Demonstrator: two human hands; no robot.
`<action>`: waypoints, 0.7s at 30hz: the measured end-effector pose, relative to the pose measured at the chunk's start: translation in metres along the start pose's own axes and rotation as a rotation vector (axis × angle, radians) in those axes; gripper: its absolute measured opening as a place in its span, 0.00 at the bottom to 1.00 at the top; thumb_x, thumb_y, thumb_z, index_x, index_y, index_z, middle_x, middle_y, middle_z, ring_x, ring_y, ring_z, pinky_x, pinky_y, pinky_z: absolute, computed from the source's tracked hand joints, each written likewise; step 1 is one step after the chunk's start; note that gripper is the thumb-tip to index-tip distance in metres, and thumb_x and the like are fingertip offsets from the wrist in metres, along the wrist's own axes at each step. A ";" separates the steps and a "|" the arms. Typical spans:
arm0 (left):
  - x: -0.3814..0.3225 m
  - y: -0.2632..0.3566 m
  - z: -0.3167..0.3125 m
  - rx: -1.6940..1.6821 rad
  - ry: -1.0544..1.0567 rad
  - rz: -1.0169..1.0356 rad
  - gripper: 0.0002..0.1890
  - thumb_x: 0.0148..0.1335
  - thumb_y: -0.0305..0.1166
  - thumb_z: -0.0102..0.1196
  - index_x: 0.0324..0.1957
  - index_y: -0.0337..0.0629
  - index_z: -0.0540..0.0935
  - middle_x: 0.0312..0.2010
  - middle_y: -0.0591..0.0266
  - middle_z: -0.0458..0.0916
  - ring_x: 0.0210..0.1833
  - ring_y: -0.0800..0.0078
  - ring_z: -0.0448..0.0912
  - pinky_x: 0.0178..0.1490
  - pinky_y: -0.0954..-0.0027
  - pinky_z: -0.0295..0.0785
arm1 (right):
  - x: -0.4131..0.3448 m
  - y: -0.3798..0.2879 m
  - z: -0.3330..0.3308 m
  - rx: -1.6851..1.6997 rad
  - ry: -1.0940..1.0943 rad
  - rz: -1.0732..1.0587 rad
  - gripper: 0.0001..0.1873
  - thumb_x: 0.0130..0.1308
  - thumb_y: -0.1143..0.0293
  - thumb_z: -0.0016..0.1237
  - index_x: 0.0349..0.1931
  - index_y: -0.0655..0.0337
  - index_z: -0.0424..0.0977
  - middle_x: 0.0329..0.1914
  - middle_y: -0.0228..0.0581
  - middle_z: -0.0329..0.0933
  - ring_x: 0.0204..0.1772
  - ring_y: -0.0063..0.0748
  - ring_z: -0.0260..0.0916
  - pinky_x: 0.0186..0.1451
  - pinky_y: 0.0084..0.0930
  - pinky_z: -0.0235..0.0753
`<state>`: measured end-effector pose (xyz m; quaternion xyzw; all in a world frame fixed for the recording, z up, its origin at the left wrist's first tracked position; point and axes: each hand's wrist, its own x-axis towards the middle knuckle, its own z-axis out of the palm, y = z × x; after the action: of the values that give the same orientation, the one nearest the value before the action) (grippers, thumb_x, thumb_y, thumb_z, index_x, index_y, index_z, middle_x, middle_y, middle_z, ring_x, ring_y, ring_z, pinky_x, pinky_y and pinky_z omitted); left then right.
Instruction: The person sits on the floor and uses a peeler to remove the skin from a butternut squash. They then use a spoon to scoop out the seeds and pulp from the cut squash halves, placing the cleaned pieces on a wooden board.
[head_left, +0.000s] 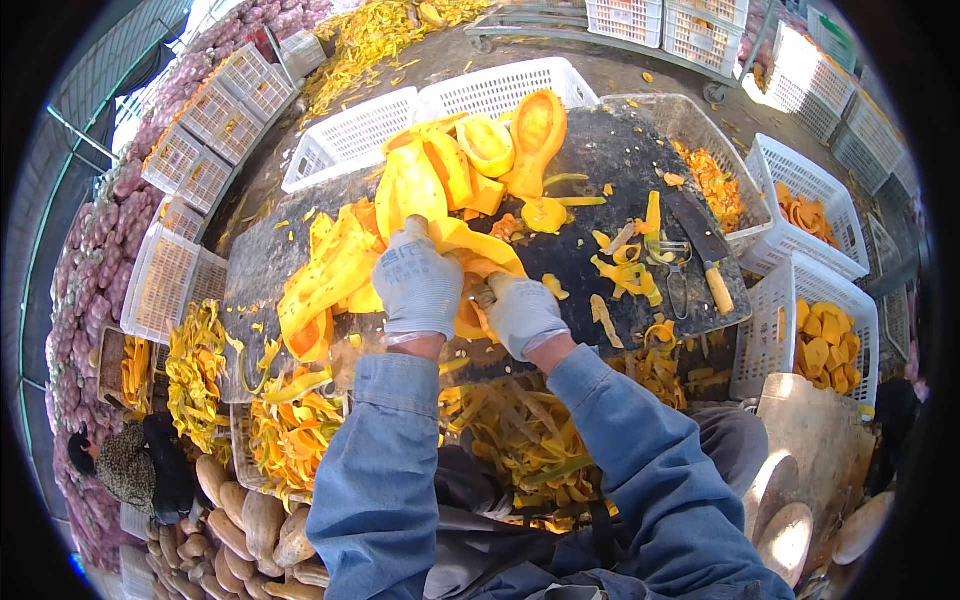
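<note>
My gloved left hand (418, 281) grips a peeled butternut-type squash half (480, 246), thumb on its upper edge. My gloved right hand (523, 309) is closed at the hollow of that half. A glint of metal shows by its fingertips, seemingly a small tool mostly hidden by the hand. Left of my hands, peeled squash halves (326, 277) lie in a heap. Beyond them more hollowed halves (536, 142) are piled on the dark board (592, 157). Peel scraps, a Y-shaped peeler (675, 259) and a wooden-handled knife (701, 244) lie on the board's right side.
White crates (510, 82) stand behind the board. At right, crates hold cut squash (829, 345) and orange pieces (806, 214). Peelings (525, 435) fill the space below the board. Whole squashes (259, 525) lie at lower left, near another person (135, 465).
</note>
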<state>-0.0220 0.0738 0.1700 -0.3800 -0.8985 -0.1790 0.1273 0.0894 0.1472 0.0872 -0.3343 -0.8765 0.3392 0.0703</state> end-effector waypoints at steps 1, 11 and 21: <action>-0.002 0.002 0.000 0.014 -0.007 -0.002 0.17 0.57 0.33 0.63 0.49 0.42 0.79 0.41 0.47 0.84 0.43 0.47 0.85 0.47 0.54 0.79 | 0.001 0.000 0.002 -0.041 -0.017 0.056 0.22 0.75 0.52 0.46 0.54 0.59 0.80 0.54 0.52 0.84 0.58 0.55 0.80 0.62 0.43 0.78; -0.015 0.009 -0.010 -0.025 -0.039 -0.024 0.23 0.55 0.35 0.67 0.53 0.41 0.79 0.43 0.47 0.85 0.46 0.46 0.84 0.50 0.53 0.78 | 0.000 0.032 0.012 -0.220 -0.127 0.144 0.18 0.74 0.57 0.46 0.50 0.58 0.85 0.52 0.51 0.85 0.57 0.52 0.83 0.56 0.46 0.81; -0.016 0.011 -0.002 -0.107 -0.053 -0.060 0.25 0.54 0.37 0.69 0.53 0.40 0.79 0.44 0.47 0.85 0.48 0.48 0.84 0.53 0.54 0.78 | -0.008 0.073 -0.028 0.040 0.108 0.028 0.20 0.75 0.56 0.50 0.48 0.67 0.79 0.44 0.61 0.83 0.50 0.61 0.81 0.52 0.47 0.78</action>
<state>-0.0029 0.0699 0.1684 -0.3640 -0.9016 -0.2206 0.0776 0.1445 0.1977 0.0619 -0.3629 -0.8598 0.3389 0.1192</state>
